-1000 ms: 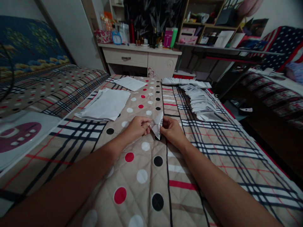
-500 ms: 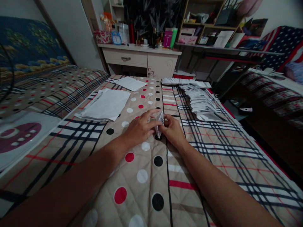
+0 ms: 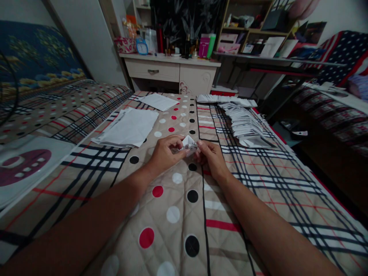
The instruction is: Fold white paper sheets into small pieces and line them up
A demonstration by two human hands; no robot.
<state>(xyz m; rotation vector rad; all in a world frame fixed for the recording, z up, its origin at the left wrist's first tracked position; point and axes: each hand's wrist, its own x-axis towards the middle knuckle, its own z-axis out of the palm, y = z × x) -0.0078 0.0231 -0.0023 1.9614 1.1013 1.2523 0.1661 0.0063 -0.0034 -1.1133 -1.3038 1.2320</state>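
Between my hands, above the polka-dot middle of the bed cover, is a small folded piece of paper (image 3: 189,142), white with dark print along its lower part and a pointed top. My left hand (image 3: 169,150) pinches its left side between thumb and fingers. On its right end, my right hand (image 3: 211,154) grips with thumb and forefinger. The stack of white paper sheets (image 3: 129,127) lies to the left beyond my left hand. Off to the right rests a long row of folded paper pieces (image 3: 244,124), closely overlapped.
Another white sheet (image 3: 159,101) lies near the bed's far edge, and a second row of folded pieces (image 3: 225,101) at the far right. A plastic bag with a maroon print (image 3: 25,163) is at the left. A white dresser (image 3: 155,71) stands beyond the bed.
The folded paper has turned from nearly edge-on to showing its printed face. My left hand has shifted slightly left and now pinches the paper's left side.
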